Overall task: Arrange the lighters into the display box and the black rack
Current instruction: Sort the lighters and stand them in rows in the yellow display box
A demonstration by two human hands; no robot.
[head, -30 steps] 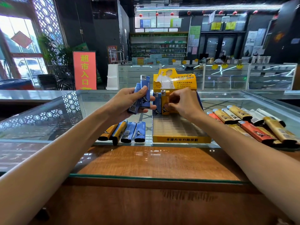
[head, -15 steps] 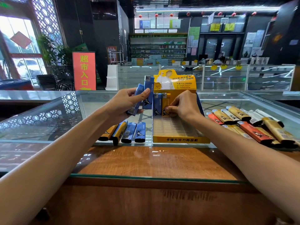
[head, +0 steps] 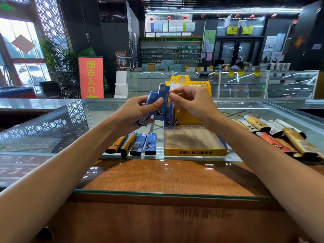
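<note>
The yellow display box (head: 194,152) stands on the glass counter, its gridded tray mostly bare. A blue lighter (head: 169,118) and a yellow lighter (head: 178,121) stand upright in its back row. Above and left of the box, my left hand (head: 133,114) grips two blue lighters (head: 162,102); one is upright, the other tilted. My right hand (head: 192,104) has come up beside them, and its thumb and forefinger pinch the upright one near its top. No black rack is in view.
Yellow and blue loose lighters (head: 138,143) lie in a row left of the box. A heap of gold, white and red lighters (head: 280,137) lies to the right. The glass counter (head: 52,130) ends at a wooden ledge (head: 166,174) in front.
My right hand left the yellow lighter standing in the box's back row and rose left to the lighters in my left hand. My left hand lifted slightly.
</note>
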